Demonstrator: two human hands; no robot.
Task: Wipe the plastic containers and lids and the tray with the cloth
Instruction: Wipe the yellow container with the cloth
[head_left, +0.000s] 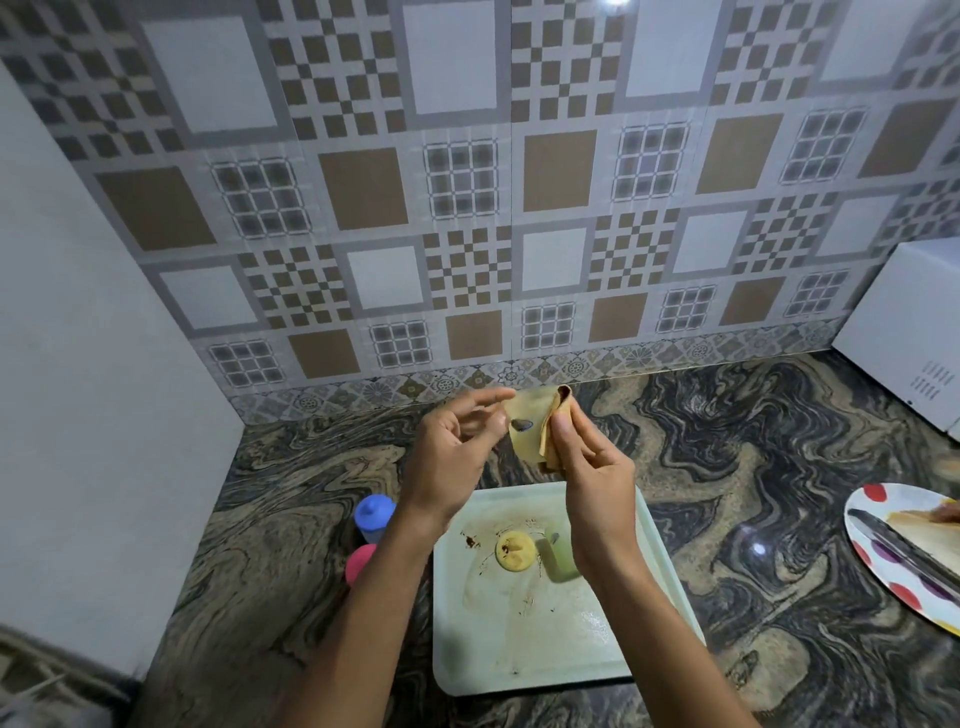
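Above the far edge of a pale green rectangular plastic tray (545, 649), a folded tan cloth (532, 426) with a dark stain. Pinched at its right fold by the right hand (597, 467), thumb and curled fingers closed on it, and nipped at its left edge by thumb and forefinger of the left hand (452, 452). On the tray, amid brown smears, a round yellow plastic lid (514, 550) and, just right of it, a pale green plastic piece (558, 558), half hidden by the right forearm. Just left of the tray, a blue capped plastic container (374, 517) and a pink plastic container (360, 564). Well right of the tray, a spotted oval plate (883, 566).
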